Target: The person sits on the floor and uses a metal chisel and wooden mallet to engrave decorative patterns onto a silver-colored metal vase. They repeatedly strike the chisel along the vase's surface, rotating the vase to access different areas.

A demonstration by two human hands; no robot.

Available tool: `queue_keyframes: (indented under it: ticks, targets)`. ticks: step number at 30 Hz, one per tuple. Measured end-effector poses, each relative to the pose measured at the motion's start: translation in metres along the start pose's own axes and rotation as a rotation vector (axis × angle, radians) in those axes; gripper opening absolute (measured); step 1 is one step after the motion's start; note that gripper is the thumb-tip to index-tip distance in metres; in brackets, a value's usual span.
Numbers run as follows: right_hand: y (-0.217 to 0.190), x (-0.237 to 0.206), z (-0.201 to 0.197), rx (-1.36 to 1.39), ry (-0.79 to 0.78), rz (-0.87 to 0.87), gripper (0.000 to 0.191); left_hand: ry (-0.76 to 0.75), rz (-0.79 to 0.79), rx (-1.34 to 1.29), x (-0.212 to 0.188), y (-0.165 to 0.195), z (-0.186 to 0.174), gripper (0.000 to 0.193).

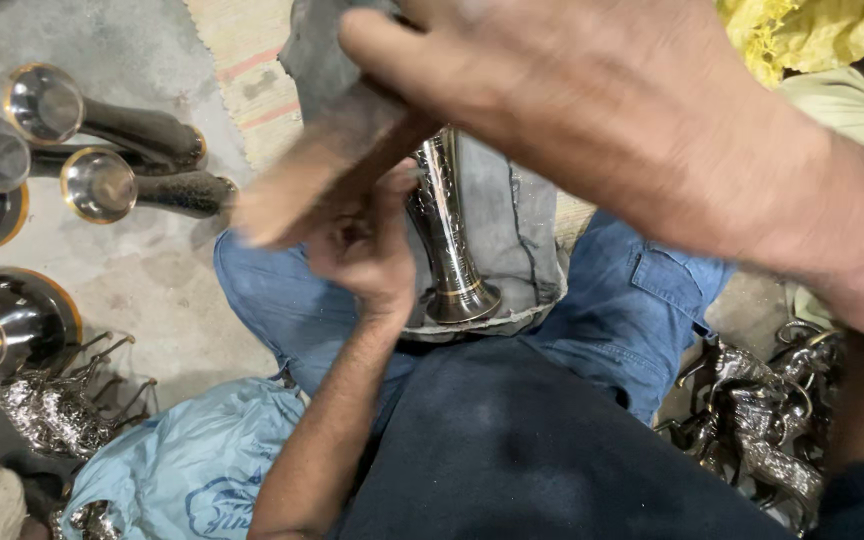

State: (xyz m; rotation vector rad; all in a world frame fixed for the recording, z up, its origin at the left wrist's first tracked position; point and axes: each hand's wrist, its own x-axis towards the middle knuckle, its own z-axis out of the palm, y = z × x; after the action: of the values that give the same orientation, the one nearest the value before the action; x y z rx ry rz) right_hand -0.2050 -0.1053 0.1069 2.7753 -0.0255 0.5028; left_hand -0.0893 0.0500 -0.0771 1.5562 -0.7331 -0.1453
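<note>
While our left hand (367, 250) grips the shiny metal vase (447, 235) lying on our lap, our right hand (552, 100) rubs it, fingers clenched on a cloth (322, 170). We think turning the vase comes next.

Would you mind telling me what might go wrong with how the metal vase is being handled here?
The left hand alone steadies the shiny vase on the lap cloth, so it might slip and roll off. The right hand is blurred close above it with a brown piece and might knock it.
</note>
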Motion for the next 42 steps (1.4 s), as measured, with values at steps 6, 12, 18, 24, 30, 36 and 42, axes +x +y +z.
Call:
queue_keyframes:
  ticks: [6, 12, 18, 24, 30, 36, 42]
  targets:
    - [0.003, -0.026, 0.017, 0.182, 0.001, 0.259, 0.037, -0.310, 0.094, -0.128, 0.045, 0.010, -0.025, 0.008]
    - [-0.016, -0.052, 0.033, 0.313, 0.081, 0.479, 0.040, -0.611, 0.292, -0.106, 0.083, 0.015, -0.024, 0.022]
    - [-0.022, -0.061, 0.040, 0.305, 0.073, 0.563, 0.036, -0.658, 0.170, -0.126, 0.086, 0.016, -0.026, 0.026]
    - [-0.022, -0.077, 0.043, 0.274, 0.139, 0.576, 0.037, -0.714, 0.279, -0.025, 0.093, 0.012, -0.023, 0.032]
    - [-0.025, -0.111, 0.071, 0.228, 0.198, 0.700, 0.033, -0.852, 0.579, 0.085, 0.106, 0.028, -0.023, 0.031]
    - [-0.063, -0.135, 0.105, 0.207, 0.306, 0.817, 0.023, -1.075, 0.700, 0.276, 0.122, 0.050, -0.017, 0.035]
    - [-0.087, -0.145, 0.113, 0.212, 0.326, 0.888, 0.023, -1.047, 0.816, 0.354, 0.115, 0.050, -0.022, 0.030]
